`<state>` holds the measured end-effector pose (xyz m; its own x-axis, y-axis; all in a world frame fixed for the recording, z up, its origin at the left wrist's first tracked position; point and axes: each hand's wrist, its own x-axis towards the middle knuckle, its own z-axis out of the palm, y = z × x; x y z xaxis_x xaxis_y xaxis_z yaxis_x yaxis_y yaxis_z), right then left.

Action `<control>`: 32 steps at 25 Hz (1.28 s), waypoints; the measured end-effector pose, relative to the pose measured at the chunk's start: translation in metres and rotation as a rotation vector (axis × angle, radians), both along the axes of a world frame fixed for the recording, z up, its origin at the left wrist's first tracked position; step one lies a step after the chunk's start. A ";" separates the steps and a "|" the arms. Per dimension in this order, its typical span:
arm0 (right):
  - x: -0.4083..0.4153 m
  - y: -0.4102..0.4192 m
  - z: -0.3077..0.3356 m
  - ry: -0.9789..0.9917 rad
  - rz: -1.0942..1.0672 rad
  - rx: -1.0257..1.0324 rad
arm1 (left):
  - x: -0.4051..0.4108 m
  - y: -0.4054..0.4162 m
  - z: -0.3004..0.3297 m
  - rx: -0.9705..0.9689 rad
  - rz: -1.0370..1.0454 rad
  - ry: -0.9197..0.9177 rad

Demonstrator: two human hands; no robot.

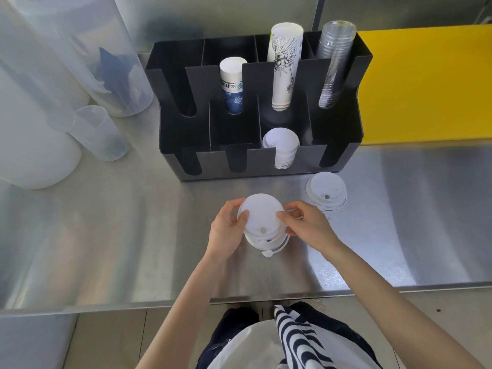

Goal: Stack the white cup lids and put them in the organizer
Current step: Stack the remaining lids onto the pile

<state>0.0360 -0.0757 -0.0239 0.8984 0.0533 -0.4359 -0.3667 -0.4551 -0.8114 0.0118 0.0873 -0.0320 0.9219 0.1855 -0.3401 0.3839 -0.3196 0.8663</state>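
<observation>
The stack of white lids (pixel 262 225) sits on the steel counter (pixel 106 235) just in front of the black organizer (pixel 255 123), clamped at its sides by the fingers of the left hand (pixel 226 230) and the right hand (pixel 306 227). Stacking looks nearly done. Another lid pile (pixel 326 191) lies near the organizer's right front corner. Next, probably: gather that pile, then drop the stack beside the lids already stored (pixel 281 145) in a front slot.

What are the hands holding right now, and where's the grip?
Both hands hold a small stack of white cup lids above the counter: the left hand pinches its left rim, the right hand its right rim, thumbs on the top lid.
</observation>
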 end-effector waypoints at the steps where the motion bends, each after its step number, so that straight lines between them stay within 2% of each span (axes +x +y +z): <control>1: -0.002 -0.001 -0.001 0.007 -0.004 -0.006 | -0.001 -0.002 -0.001 0.043 -0.027 0.003; 5: -0.008 -0.004 -0.003 0.008 -0.010 -0.031 | -0.004 -0.009 -0.004 0.145 -0.079 0.031; 18: -0.004 -0.008 -0.026 0.015 0.014 -0.139 | -0.006 -0.015 -0.029 0.245 -0.136 0.060; 23: -0.005 -0.006 -0.028 -0.093 0.107 -0.292 | -0.008 -0.015 -0.029 0.301 -0.177 0.020; 27: -0.010 -0.008 -0.026 -0.255 0.269 -0.320 | -0.018 -0.012 -0.024 0.421 -0.357 -0.093; 32: -0.017 -0.008 -0.029 -0.279 0.378 -0.338 | -0.024 -0.013 -0.028 0.501 -0.436 -0.062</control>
<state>0.0187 -0.0840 -0.0529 0.9273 0.2922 -0.2338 0.0788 -0.7633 -0.6412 -0.0124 0.0746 -0.0598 0.9634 -0.0871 -0.2534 0.0822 -0.8039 0.5890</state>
